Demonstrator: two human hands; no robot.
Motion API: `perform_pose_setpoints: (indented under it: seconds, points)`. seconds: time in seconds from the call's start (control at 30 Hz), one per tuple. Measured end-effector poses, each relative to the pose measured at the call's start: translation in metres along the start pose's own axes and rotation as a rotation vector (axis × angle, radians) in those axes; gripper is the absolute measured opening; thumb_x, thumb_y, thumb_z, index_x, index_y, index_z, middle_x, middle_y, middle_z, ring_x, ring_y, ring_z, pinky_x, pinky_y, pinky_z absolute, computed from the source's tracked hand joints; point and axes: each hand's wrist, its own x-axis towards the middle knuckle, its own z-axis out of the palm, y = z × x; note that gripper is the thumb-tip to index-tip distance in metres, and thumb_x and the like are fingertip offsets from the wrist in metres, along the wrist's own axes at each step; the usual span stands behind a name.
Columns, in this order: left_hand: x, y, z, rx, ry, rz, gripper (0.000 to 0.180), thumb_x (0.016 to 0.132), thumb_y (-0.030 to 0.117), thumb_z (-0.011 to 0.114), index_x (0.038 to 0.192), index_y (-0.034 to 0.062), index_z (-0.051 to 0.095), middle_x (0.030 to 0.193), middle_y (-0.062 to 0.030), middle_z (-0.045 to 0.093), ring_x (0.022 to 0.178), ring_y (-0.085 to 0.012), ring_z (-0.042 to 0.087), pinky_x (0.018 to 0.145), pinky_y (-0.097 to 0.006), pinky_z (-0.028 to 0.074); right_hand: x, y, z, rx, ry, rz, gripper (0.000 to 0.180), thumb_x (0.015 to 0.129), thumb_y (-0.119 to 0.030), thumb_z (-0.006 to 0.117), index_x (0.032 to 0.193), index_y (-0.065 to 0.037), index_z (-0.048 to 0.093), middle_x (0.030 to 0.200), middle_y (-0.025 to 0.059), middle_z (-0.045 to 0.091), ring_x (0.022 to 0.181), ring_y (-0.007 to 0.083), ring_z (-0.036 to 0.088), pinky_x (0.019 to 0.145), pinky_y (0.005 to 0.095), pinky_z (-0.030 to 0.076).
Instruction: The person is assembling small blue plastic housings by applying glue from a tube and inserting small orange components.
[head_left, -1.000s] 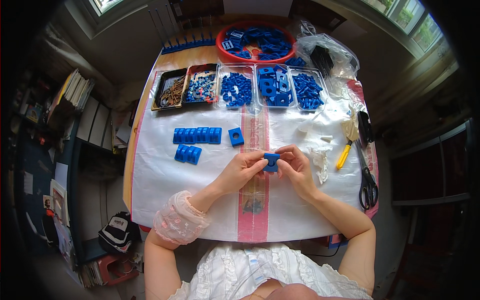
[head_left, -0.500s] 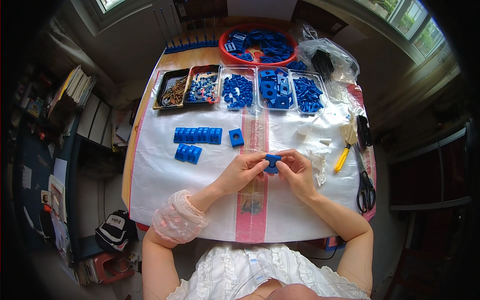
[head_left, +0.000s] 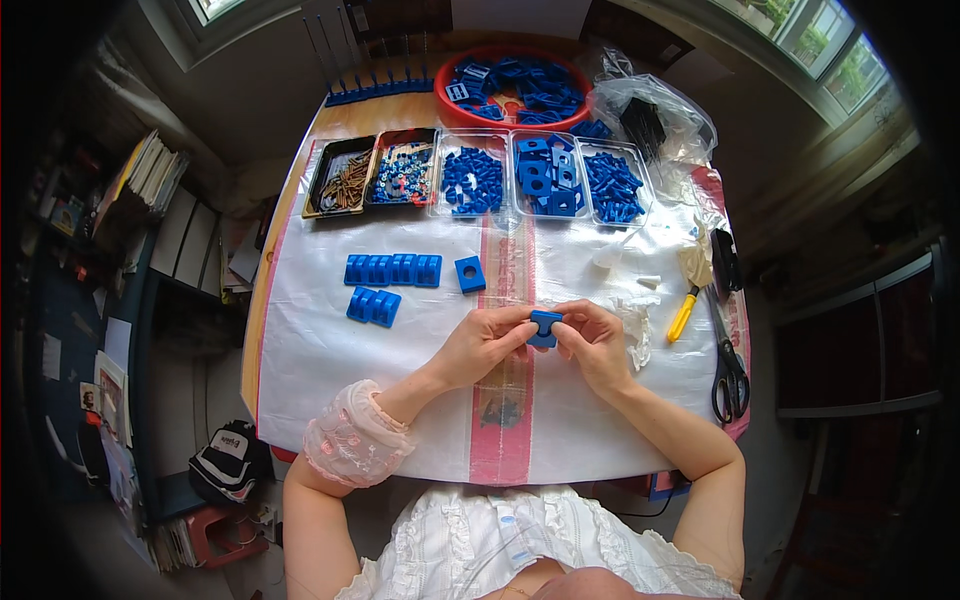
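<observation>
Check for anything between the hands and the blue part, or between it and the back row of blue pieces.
Nothing visible between the left hand, right hand and the blue part; both grip it. Toward the back row of blue pieces, a loose blue block with a hole lies between, by the row's right end.

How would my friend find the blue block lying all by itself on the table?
Look at the big white sheet and the pink stripe down its middle. At the stripe's left edge, just beyond the left hand, lies the blue block. It sits alone and shows a round hole, unlike the blue pieces in two rows to its left.
</observation>
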Motion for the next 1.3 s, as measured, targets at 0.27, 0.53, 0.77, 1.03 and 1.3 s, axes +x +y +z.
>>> perform_pose_setpoints:
  seconds: [0.27,0.53,0.77,1.03,1.3]
  points:
    - [0.001,0.004,-0.005,-0.054,-0.043,-0.036,0.031,0.101,0.019,0.052,0.125,-0.0005,0.061,0.099,-0.0053,0.070,0.085,-0.0089,0.067,0.073,-0.021,0.053,0.004,0.001,0.000,0.029,-0.043,0.004,0.017,0.092,-0.005,0.063,0.107,0.002,0.060,0.079,0.0039,0.065,0.059,0.0036,0.053,0.049,0.0182,0.038]
    - [0.003,0.003,-0.008,-0.108,-0.055,-0.047,0.032,0.101,0.018,0.052,0.126,-0.0015,0.059,0.103,-0.0067,0.069,0.088,-0.0120,0.068,0.079,-0.024,0.057,0.004,0.001,0.003,0.013,-0.031,-0.006,0.017,0.092,-0.004,0.062,0.107,0.002,0.057,0.079,0.0051,0.065,0.058,0.0036,0.052,0.049,0.0185,0.038]
    - [0.002,0.004,-0.001,-0.126,-0.022,-0.043,0.030,0.098,0.011,0.056,0.125,-0.0024,0.059,0.106,-0.0087,0.069,0.092,-0.0146,0.069,0.081,-0.026,0.057,0.002,0.003,0.001,0.016,-0.019,-0.024,0.016,0.091,-0.003,0.063,0.105,0.001,0.057,0.078,0.0038,0.064,0.058,0.0037,0.053,0.049,0.0189,0.038]
    - [0.000,0.004,0.005,-0.009,0.032,0.013,0.027,0.097,0.008,0.057,0.123,-0.0016,0.061,0.102,-0.0072,0.070,0.089,-0.0129,0.069,0.079,-0.025,0.057,0.001,-0.004,0.005,0.027,-0.017,-0.015,0.014,0.091,-0.004,0.063,0.102,-0.001,0.056,0.076,0.0020,0.062,0.059,0.0035,0.053,0.051,0.0186,0.038]
    - [-0.003,0.015,0.012,0.272,0.073,0.061,0.027,0.094,0.005,0.059,0.120,0.0004,0.063,0.092,-0.0078,0.072,0.079,-0.0109,0.070,0.068,-0.023,0.055,0.000,-0.001,0.002,0.031,-0.020,-0.004,0.011,0.091,-0.006,0.063,0.097,-0.002,0.055,0.075,0.0018,0.061,0.060,0.0032,0.052,0.050,0.0189,0.037]
